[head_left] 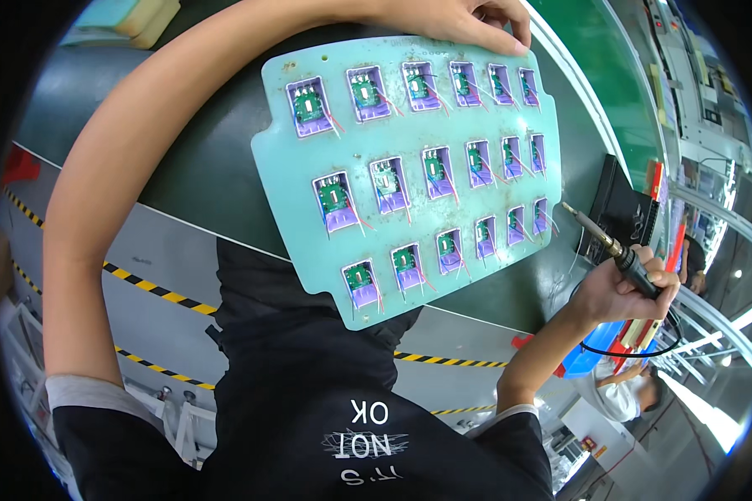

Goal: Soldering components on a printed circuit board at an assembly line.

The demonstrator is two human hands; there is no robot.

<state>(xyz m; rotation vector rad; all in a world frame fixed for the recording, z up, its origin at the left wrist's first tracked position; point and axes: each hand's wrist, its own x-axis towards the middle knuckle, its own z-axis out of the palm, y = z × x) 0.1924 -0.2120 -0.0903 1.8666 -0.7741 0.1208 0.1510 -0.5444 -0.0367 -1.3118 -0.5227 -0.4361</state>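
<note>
A teal fixture plate [426, 217] lies tilted over the dark bench in front of me. Its rows of rectangular pockets hold purple housings with small green circuit boards [334, 196], from which thin red and dark wires stick out. My left arm reaches around the plate's left side. Over the far edge is my left hand [464, 21], its fingers curled; whatever they may hold is hidden. At the right, my right hand [618, 288] grips a soldering iron [597, 231] by its dark handle. The iron's tip points up and left, just off the plate's right edge.
A black box [614, 209] stands on the bench right of the plate, near the iron. Below it is a blue bin [581, 359], with the iron's black cable [643, 355] looping past. Yellow sponge-like blocks [129, 21] sit far left. Another person [622, 392] is at lower right.
</note>
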